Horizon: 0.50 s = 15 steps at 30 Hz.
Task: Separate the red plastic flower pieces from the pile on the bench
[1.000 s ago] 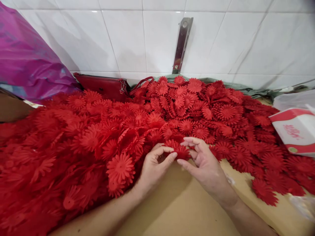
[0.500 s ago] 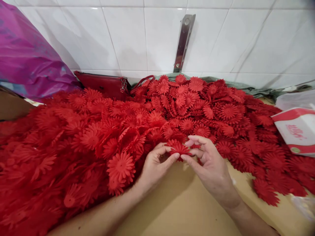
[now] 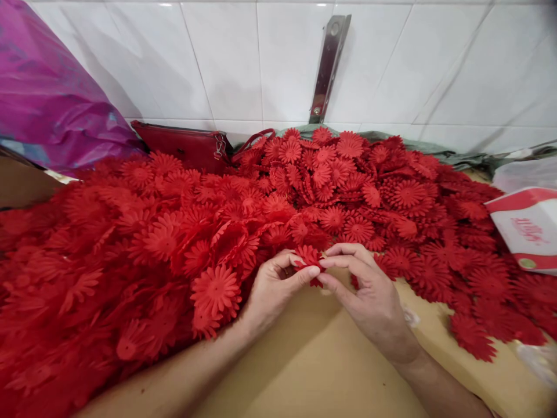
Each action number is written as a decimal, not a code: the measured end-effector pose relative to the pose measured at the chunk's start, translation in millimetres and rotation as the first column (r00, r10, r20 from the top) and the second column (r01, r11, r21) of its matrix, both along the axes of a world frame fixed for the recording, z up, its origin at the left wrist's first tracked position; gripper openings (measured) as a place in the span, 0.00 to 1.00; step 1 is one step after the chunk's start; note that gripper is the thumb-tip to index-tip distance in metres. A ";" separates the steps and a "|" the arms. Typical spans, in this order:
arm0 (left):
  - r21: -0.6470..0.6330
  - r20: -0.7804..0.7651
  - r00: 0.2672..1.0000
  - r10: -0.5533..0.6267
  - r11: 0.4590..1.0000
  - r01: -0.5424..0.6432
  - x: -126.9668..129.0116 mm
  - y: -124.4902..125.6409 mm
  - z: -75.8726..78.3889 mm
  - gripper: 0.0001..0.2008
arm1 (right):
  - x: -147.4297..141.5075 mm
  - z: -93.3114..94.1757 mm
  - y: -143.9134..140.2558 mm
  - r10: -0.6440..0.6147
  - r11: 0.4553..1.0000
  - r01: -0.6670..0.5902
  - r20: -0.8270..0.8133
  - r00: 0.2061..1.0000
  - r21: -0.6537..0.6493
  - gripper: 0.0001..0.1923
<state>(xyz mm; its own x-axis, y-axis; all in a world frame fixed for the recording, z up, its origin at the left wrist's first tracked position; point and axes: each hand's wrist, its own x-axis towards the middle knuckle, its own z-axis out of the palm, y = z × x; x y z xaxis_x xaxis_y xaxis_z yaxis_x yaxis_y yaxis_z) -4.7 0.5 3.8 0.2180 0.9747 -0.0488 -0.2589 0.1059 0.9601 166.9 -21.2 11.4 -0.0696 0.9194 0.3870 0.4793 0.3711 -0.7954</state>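
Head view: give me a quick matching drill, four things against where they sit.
Things:
1. red flower piece
2. red purse
3. purple bag
4. white and red box

Places:
A. far right edge of the table
B. pinched between left hand and right hand
C. upper left corner
D. against the tiled wall, behind the pile

Pairs: 1-B, 2-D, 3-C, 4-A

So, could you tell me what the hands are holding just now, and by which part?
One red flower piece, pinched at its petal edges: the left hand grips its left side, the right hand its right side, above the brown tabletop.
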 end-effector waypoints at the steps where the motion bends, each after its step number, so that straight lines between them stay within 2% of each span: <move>1: 0.005 -0.012 1.000 -0.007 1.000 0.007 -0.3 0.1 -0.3 0.14 | 0.6 -1.4 0.5 0.006 0.999 -0.008 -0.037 0.999 -0.042 0.03; 4: 0.020 -0.051 0.998 -0.023 1.000 0.024 -0.4 0.6 -2.0 0.12 | 1.7 -4.3 1.2 0.011 0.990 -0.031 -0.143 0.990 -0.135 0.04; 8: 0.020 -0.042 0.999 -0.031 0.999 0.032 0.4 0.4 -2.8 0.13 | 5.1 -6.7 3.6 0.027 0.983 -0.073 -0.265 0.964 -0.166 0.05; 13: 0.004 -0.050 0.999 0.016 1.000 -0.015 0.6 -1.8 -1.1 0.15 | 24.7 -14.1 17.2 -0.185 0.975 0.101 -0.465 0.866 -0.200 0.07; 15: 0.009 -0.044 0.999 0.014 1.000 -0.013 0.7 -2.0 -1.6 0.13 | 29.1 -16.7 21.1 -0.218 0.968 0.120 -0.504 0.835 -0.220 0.07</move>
